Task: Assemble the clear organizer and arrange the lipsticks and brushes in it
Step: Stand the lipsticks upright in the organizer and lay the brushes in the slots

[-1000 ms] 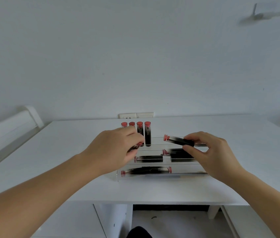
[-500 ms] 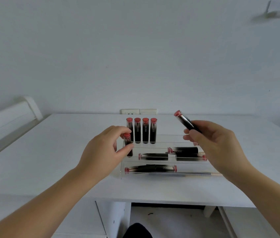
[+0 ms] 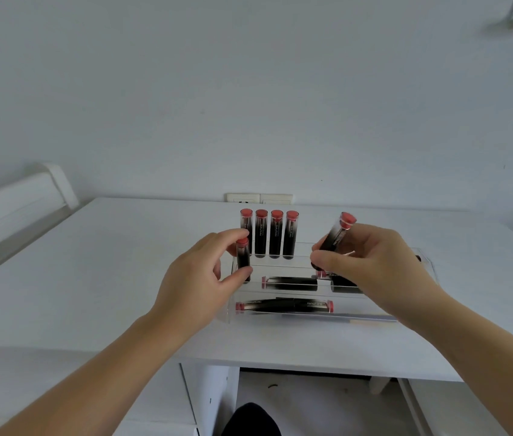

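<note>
Left hand (image 3: 198, 278): thumb and fingertips pinching a lipstick (image 3: 243, 259) upright, red cap up, at the left end of the clear organizer (image 3: 374, 314), just in front of the back row, probably to be stood in line. Behind it, four lipsticks (image 3: 268, 234) standing side by side in the rear tier. Lower tiers: more tubes lying flat, seemingly waiting to be stood up. Right hand (image 3: 371, 265): grip closed round a second lipstick (image 3: 337, 237), tilted, cap up-right, held above the middle tier, likely next for the row. All on the white counter (image 3: 123, 278).
</note>
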Demonstrator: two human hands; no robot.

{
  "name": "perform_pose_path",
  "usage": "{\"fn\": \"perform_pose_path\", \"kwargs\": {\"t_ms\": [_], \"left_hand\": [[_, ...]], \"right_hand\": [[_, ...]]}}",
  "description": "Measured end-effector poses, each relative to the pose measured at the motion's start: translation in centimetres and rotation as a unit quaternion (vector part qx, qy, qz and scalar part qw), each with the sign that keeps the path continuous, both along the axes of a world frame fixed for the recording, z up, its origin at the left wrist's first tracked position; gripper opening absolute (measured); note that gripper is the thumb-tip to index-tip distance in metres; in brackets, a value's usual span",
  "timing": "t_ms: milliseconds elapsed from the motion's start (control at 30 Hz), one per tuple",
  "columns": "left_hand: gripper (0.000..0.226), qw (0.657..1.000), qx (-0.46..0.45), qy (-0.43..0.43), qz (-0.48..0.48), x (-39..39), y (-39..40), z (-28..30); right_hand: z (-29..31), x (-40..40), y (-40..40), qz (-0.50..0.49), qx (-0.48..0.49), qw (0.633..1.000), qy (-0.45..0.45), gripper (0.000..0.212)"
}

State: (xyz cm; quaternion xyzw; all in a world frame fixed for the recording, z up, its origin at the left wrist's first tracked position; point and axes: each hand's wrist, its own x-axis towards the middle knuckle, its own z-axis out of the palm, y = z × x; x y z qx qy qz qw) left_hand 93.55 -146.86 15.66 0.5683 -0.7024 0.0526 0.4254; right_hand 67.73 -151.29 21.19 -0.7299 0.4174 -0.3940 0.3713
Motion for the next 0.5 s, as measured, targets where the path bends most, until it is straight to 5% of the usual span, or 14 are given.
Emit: {"fn": "perform_pose_path", "kwargs": {"t_ms": [100,500], "left_hand": [[0.054,0.999,-0.016,-0.019,0.021,-0.4,0.0,0.3],[0.059,0.999,-0.013,0.018,0.026,-0.8,0.0,-0.6]], "right_hand": [[-0.3,1.2,0.0,-0.010,-0.001,0.999,0.032,0.025],[-0.8,3.6,-0.2,0.020,-0.022,0.999,0.021,0.011]]}}
